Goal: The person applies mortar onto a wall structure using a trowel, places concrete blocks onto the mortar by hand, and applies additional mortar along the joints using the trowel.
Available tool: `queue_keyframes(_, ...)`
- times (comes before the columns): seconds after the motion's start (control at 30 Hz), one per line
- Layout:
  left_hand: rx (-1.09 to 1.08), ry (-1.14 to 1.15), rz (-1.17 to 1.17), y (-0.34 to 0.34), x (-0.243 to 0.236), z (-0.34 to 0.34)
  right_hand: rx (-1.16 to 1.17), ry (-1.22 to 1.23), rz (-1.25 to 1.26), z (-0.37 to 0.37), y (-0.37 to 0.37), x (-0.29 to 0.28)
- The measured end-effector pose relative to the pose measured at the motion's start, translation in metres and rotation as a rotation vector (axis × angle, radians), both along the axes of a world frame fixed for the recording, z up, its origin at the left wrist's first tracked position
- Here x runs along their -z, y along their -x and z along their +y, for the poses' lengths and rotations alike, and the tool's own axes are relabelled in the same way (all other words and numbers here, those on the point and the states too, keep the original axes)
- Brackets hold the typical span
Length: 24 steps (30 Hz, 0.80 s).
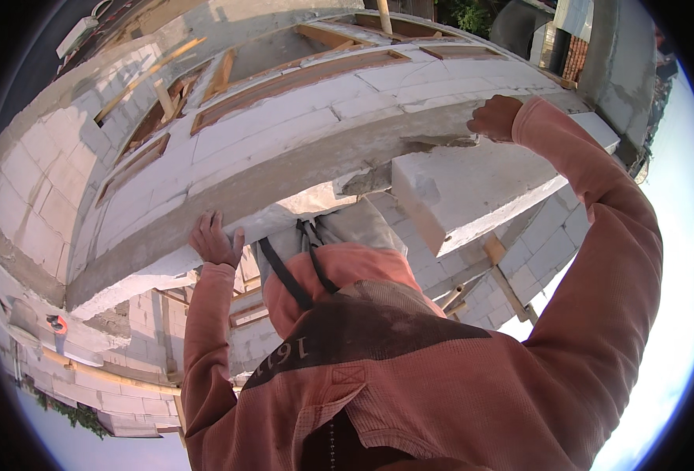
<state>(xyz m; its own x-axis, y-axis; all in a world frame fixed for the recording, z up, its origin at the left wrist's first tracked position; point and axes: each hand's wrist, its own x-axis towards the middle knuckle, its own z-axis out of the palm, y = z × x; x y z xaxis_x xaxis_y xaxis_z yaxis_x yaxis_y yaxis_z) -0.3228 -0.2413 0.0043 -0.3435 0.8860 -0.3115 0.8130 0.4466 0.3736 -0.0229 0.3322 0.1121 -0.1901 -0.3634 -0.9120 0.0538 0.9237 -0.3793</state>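
My left hand point(216, 238) lies on the edge of a long grey mortar-topped wall ledge point(284, 169), its fingers stretched out flat and holding nothing. Farther right, my right hand point(496, 119) is curled into a closed grip at the ledge, above a large white block point(472, 188). Whatever those fingers may hold is hidden. Rough, dark mortar point(445, 142) runs along the ledge just left of this hand, by the block's top edge. Another broken patch of mortar point(365, 181) shows left of the block.
Beyond the ledge, a white block wall point(245, 149) has openings framed in wood point(300, 81). A grey concrete column point(625, 71) stands at the right. Timber point(504, 275) lies below the block. A person in an orange vest point(58, 324) is far off at lower left, near a long pole point(111, 374).
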Motion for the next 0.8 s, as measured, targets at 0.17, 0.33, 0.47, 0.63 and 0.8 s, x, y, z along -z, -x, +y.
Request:
queue_keyframes(0.17,0.003,-0.013,0.023,-0.002,0.001,-0.002,-0.056,0.040,-0.072,-0.018,-0.006,-0.017)
queue_keyframes(0.33,-0.017,0.027,-0.002,0.000,-0.005,-0.004,0.025,0.107,-0.019,-0.013,0.022,-0.041)
queue_keyframes(0.47,-0.004,0.020,-0.019,-0.001,0.001,0.001,0.577,-0.076,0.160,-0.024,0.043,-0.031)
queue_keyframes(0.63,0.012,-0.019,0.015,0.005,-0.005,-0.006,1.269,-0.311,0.446,-0.095,0.099,-0.041)
queue_keyframes(0.8,0.118,-0.049,-0.018,0.015,0.008,-0.002,1.729,0.032,0.402,-0.233,0.063,-0.047)
